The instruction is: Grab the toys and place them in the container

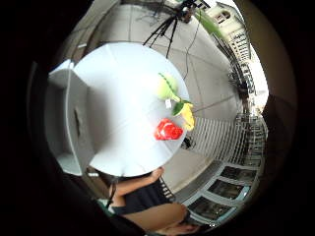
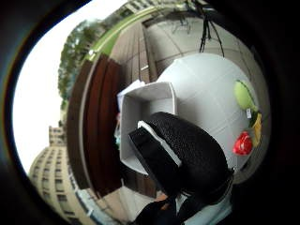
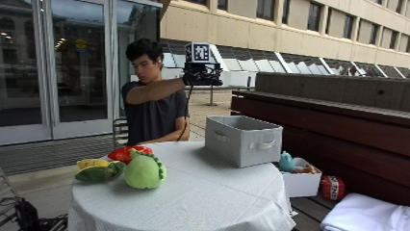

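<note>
Hovering high above the boxy grey fabric container (image 3: pixel 243 139), gloved hand (image 3: pixel 202 75), fingers seemingly empty, relaxed; plush toys (image 3: pixel 131 167) beside.

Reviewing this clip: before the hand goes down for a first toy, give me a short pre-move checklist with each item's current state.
1. Gloved right hand holding nothing: cannot tell; it is raised above the table.
2. Grey container upright, open: ok.
3. Container interior free: ok, palm view shows nothing inside.
4. Toys reachable on the table: ok; green plush, red toy and yellow-green toy sit clustered at the edge opposite the container.
5. Toys already binned: not ok, none.
</note>
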Action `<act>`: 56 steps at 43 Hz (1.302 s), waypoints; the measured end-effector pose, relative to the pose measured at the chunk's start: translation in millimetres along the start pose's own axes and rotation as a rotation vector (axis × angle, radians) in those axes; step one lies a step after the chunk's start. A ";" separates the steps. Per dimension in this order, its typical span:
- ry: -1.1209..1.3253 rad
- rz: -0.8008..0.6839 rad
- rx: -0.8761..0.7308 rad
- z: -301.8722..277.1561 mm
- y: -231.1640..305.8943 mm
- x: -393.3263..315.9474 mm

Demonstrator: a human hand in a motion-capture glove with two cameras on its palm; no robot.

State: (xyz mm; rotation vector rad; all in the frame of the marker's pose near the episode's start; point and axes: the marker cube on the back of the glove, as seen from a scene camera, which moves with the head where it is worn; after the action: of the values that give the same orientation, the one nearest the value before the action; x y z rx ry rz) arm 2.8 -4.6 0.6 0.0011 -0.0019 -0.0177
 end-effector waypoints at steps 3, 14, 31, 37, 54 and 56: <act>-0.001 -0.022 0.004 0.7 -5.1 4.6; 0.053 -0.039 0.030 -1.9 0.7 17.1; 0.137 -0.049 0.062 -2.7 51.1 127.9; 0.112 0.148 -0.099 6.4 77.5 176.9; 0.065 0.177 0.041 113.7 85.5 274.8; 0.051 0.205 0.032 128.2 87.6 280.3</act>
State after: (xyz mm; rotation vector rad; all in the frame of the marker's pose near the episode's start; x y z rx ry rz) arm 284.4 77.8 129.5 0.0331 0.0484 0.1873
